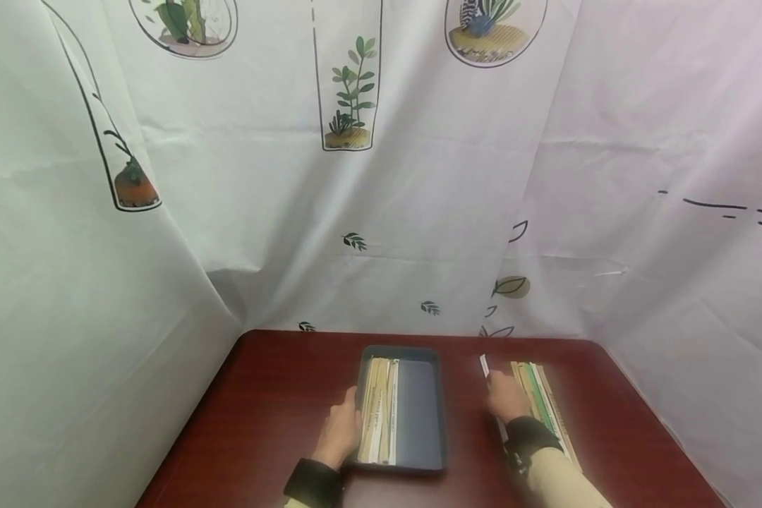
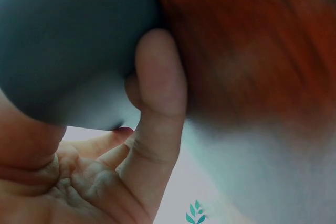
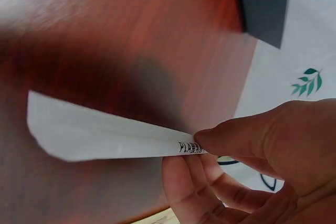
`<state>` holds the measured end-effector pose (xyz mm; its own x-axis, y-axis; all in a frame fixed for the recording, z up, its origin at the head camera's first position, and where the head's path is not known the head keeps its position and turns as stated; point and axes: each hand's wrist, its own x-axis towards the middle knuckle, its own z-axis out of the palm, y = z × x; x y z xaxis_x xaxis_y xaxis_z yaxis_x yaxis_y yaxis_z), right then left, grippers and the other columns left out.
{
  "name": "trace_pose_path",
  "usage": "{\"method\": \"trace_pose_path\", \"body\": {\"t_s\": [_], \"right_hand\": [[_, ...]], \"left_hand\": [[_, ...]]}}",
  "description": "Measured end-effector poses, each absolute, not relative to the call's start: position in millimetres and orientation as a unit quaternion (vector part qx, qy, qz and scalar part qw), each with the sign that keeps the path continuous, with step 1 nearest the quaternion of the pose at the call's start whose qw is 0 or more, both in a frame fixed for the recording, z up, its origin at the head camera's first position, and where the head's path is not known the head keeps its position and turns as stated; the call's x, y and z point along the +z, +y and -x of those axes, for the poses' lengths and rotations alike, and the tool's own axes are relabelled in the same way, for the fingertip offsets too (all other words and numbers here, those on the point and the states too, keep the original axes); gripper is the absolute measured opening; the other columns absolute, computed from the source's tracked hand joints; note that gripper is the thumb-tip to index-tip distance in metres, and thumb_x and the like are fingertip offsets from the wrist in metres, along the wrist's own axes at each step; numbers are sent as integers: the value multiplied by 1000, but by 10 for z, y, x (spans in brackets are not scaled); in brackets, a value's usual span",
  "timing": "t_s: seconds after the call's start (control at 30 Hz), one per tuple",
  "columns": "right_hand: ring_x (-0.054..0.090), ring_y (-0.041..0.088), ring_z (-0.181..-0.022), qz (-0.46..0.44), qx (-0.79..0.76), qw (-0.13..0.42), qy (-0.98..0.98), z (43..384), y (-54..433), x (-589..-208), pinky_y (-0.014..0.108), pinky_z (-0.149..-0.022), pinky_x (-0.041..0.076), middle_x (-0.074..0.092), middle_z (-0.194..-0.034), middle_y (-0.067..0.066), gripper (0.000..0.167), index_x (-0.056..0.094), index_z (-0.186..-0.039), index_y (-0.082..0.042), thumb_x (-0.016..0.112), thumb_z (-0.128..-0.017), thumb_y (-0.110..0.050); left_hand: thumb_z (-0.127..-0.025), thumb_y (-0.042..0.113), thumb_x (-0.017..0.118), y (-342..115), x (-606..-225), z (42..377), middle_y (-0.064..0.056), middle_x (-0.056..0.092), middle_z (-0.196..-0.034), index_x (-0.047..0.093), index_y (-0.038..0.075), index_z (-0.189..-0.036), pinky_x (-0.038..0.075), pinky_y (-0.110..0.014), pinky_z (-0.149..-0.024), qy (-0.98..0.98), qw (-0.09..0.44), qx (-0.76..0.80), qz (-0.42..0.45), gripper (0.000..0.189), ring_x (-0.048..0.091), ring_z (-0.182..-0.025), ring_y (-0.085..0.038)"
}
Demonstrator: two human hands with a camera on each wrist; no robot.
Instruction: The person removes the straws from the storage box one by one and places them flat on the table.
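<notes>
A dark grey rectangular tray (image 1: 422, 416) lies on the table, with a row of long thin white and tan strips (image 1: 379, 409) along its left half. My left hand (image 1: 341, 432) grips the tray's left side; in the left wrist view its thumb and fingers (image 2: 160, 77) bend round the grey wall. Right of the tray, my right hand (image 1: 506, 396) pinches one long flat white strip (image 3: 100, 135) with black print near the fingertips. Close beside that hand lies a bundle of tan, white and green strips (image 1: 540, 388), partly hidden by the wrist.
The dark red wooden table (image 1: 292, 395) has rounded far corners. White curtains (image 1: 432, 212) printed with plants surround it at the back and both sides. Dark bands (image 1: 533, 437) circle both wrists.
</notes>
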<state>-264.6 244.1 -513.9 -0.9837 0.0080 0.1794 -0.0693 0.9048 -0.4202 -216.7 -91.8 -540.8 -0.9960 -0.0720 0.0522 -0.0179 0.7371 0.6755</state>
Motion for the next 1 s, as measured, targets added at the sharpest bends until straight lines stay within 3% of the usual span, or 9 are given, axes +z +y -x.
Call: {"method": "trace_pose_path", "body": {"t_s": [0.2, 0.7, 1.0], "right_hand": [[60, 29, -64, -14, 210, 96, -973, 2588, 2504, -5183, 50, -61, 50, 63, -74, 12, 7, 63, -84, 0, 64, -79, 5], [52, 24, -58, -6, 213, 109, -971, 2570, 2647, -5290, 46, -56, 45, 57, -67, 8, 11, 59, -76, -3, 59, -82, 6], [57, 26, -63, -5, 207, 108, -972, 2551, 2736, -5234, 47, -57, 47, 59, -70, 8, 16, 57, -73, -6, 56, -83, 6]], "left_hand": [[-101, 9, 58, -902, -5415, 2159, -18, 68, -89, 45, 5, -150, 42, -38, -56, -933, 45, -357, -23, 51, 52, -58, -19], [-101, 7, 56, -895, -5421, 2148, -12, 64, -81, 44, 4, -150, 42, -37, -55, -931, 44, -362, -19, 51, 52, -56, -18], [-100, 7, 57, -892, -5395, 2132, -16, 67, -85, 45, 4, -149, 43, -38, -56, -932, 50, -358, -20, 51, 52, -58, -19]]}}
